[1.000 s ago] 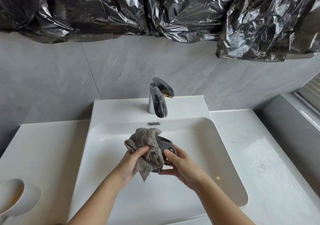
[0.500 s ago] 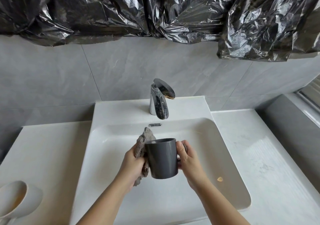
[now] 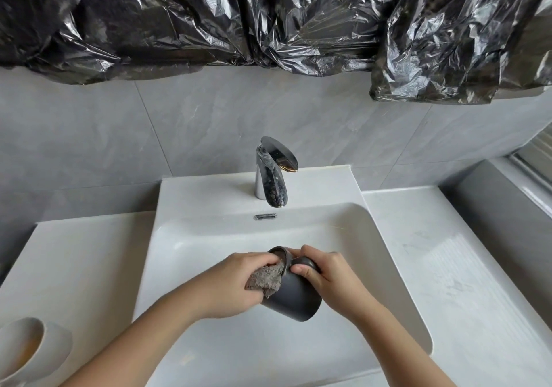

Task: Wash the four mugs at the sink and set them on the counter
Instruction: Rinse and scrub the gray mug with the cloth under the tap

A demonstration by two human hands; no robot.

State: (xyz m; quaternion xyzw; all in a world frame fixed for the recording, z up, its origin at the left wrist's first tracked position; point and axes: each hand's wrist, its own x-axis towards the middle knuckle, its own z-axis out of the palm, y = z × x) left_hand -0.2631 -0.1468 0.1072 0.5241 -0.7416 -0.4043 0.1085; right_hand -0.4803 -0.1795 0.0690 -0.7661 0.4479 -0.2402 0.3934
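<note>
— What were the hands holding?

— The right hand (image 3: 331,279) had its fingers curled round the handle of a smooth dark grey mug (image 3: 295,300), held tilted above the glossy white sink (image 3: 185,267). The left hand (image 3: 236,285) clutched a fuzzy grey cloth (image 3: 265,280), pressed at the mug's rim.

— And farther out?

— A curved chrome faucet (image 3: 271,174) stood behind. A rounded cream mug (image 3: 24,348) was on the pale counter (image 3: 74,261) at left, and crinkled black plastic (image 3: 268,16) hung above.

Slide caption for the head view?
Over the sink, left hand holds a grey cloth to the rim of a dark mug gripped by right hand.
</note>
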